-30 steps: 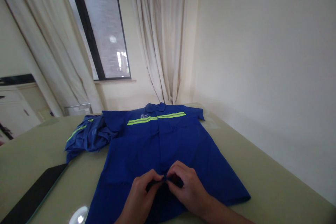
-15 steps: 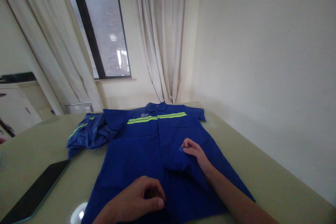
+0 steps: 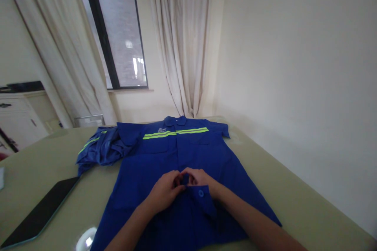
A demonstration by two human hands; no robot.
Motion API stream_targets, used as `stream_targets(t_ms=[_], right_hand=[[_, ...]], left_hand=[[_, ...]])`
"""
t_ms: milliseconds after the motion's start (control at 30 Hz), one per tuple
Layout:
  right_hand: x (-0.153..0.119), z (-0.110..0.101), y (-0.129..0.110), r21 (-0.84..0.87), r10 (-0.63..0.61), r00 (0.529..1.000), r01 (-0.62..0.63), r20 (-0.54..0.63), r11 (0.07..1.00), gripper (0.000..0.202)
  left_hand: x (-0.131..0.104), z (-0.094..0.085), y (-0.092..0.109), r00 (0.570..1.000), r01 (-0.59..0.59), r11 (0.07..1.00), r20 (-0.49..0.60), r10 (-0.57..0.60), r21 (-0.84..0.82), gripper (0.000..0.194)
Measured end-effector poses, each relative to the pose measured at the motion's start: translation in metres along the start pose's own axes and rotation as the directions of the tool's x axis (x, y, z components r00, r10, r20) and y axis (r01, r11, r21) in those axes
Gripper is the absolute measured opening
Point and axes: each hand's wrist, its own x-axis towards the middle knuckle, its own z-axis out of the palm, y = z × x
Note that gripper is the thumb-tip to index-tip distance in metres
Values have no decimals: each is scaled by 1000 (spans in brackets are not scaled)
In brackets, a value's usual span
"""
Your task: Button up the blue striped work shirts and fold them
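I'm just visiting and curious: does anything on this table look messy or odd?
A blue garment lies crumpled in a heap, odd beside the neatly spread shirt. The shirt's front flap is also turned up, showing a button.

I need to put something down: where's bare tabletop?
Right: glossy green tabletop between the blue short-sleeved fabric shirt and white wall. Left: a patch between shirt and flat black slab. Crowded: mid-shirt, around the left hand and right hand; upper left, where a crumpled blue garment lies.

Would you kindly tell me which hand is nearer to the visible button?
Right: the right hand is just beyond the button, while the left hand is farther off, to the button's left.
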Motion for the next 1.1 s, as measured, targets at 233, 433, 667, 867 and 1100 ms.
stream_targets(t_ms=[233,433,667,867,1100], right_hand=[[-12,1,-20,-267,-173,984,159,-32,950,27],[-18,3,-8,-252,-272,937,214,-221,944,12],[-23,-6,-17,-178,-357,883,316,-304,932,10],[-24,-10,-13,-208,-275,932,228,-235,951,27],[-26,1,-15,-310,-294,941,234,-164,922,7]], left_hand=[[-13,12,-15,995,-65,998,-74,65,9,11],[-14,8,-9,988,-117,993,-100,114,-18,27],[-16,8,-3,989,-116,989,-79,124,94,27],[-15,15,-12,978,-108,994,-177,109,13,21],[-13,16,-15,981,-94,974,-186,55,-207,20]])
